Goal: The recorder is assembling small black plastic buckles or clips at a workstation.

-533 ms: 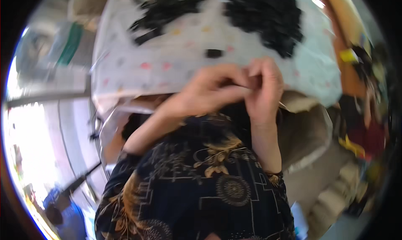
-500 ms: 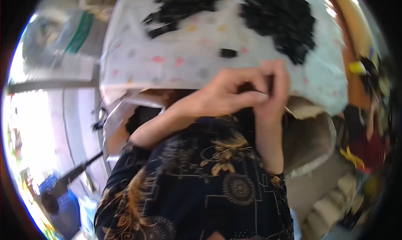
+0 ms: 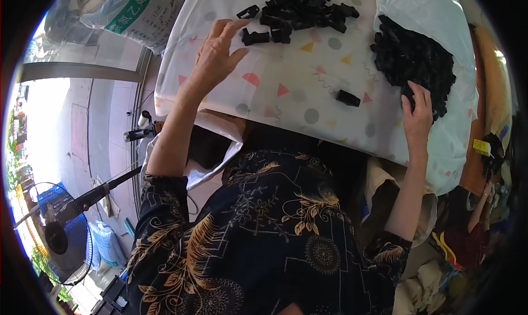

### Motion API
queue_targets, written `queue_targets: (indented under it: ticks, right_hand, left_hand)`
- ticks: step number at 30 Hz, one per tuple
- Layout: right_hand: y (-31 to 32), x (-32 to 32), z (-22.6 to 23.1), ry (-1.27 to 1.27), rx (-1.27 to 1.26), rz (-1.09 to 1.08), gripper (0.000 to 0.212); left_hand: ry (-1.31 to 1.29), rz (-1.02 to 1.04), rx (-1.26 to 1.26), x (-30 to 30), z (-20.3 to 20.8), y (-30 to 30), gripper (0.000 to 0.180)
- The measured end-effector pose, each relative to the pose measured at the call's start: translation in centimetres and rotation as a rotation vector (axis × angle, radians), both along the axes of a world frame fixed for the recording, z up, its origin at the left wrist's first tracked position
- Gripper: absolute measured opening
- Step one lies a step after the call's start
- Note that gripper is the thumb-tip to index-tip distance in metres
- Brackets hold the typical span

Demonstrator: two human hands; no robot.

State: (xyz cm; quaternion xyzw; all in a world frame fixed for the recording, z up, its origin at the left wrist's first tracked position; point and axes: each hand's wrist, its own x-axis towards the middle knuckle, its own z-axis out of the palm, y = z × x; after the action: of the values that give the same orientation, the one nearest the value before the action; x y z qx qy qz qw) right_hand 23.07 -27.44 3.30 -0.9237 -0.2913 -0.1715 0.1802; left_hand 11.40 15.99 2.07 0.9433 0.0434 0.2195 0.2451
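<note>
The fingers (image 3: pixel 223 31) of the left hand (image 3: pixel 213 56) are loosely spread, thumb held away, with nothing seen in them; the index fingertip is just beside a short black piece (image 3: pixel 254 37) at the edge of the looser black group (image 3: pixel 308 9), and whether it touches cannot be told. A careless push there could scatter the outlying pieces or turn one so that it is awkward to lift. The right hand (image 3: pixel 418 117) has its fingers slightly bent and close together at the near side of the denser black heap (image 3: pixel 418 56); whether they pinch a piece cannot be told. Dipping in blindly could bring up two pieces at once, since all are dark and overlap, or start the heap's loose rim sliding. Between the hands, a single black piece (image 3: pixel 348 98) lies alone on the desk (image 3: pixel 286 64), nearer the front edge than the looser group; a sweeping forearm could knock it over that edge, perhaps toward the open sack (image 3: pixel 379 185) below. The printed cover (image 3: pixel 181 100) looks thin and smooth, so a wrist dragging on it could shift everything resting there.
</note>
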Motion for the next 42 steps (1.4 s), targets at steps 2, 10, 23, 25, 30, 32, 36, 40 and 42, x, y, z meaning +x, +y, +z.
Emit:
queue_targets:
  ticks: [2, 10, 23, 25, 30, 32, 36, 40, 42]
  right_hand:
    - [0.4, 1.1, 0.1, 0.008, -0.089, 0.006, 0.034]
    - [-0.6, 4.1, -1.4, 0.039, -0.237, 0.025, 0.027]
    - [3.7, -1.6, -1.6, 0.441, 0.465, 0.046, 0.025]
    - [3.9, -2.4, -2.5, 0.485, 0.5, 0.004, 0.026]
    - [2.8, -3.4, -3.6, 0.483, 0.479, -0.056, 0.024]
    - [2.4, -3.3, -4.0, 0.482, 0.482, -0.072, 0.024]
    - [1.9, -3.2, -5.0, 0.53, 0.572, -0.128, 0.024]
    - [2.0, -3.6, -5.4, 0.595, 0.679, -0.152, 0.024]
    - [2.0, -4.1, -5.2, 0.576, 0.645, -0.115, 0.023]
  left_hand:
    - [0.021, -0.109, 0.027, 0.6, -1.2, 0.7, 0.042]
    - [-0.003, 0.03, -0.397, 1.2, -1.8, 0.4, 0.022]
    - [0.07, -0.365, -0.544, 6.2, -3.4, -16.6, 0.021]
    - [0.038, -0.397, -0.338, 6.3, -3.6, -17.0, 0.02]
    - [-0.029, -0.398, -0.107, 5.8, -3.4, -16.0, 0.017]
    - [0.049, -0.531, 0.058, 6.7, -2.7, -14.9, 0.025]
    - [-0.017, -0.856, 0.387, 9.0, -0.9, -15.0, 0.032]
    - [0.106, -0.911, 0.492, 10.8, -1.0, -14.1, 0.036]
    - [0.187, -0.9, 0.473, 11.0, -0.8, -14.2, 0.031]
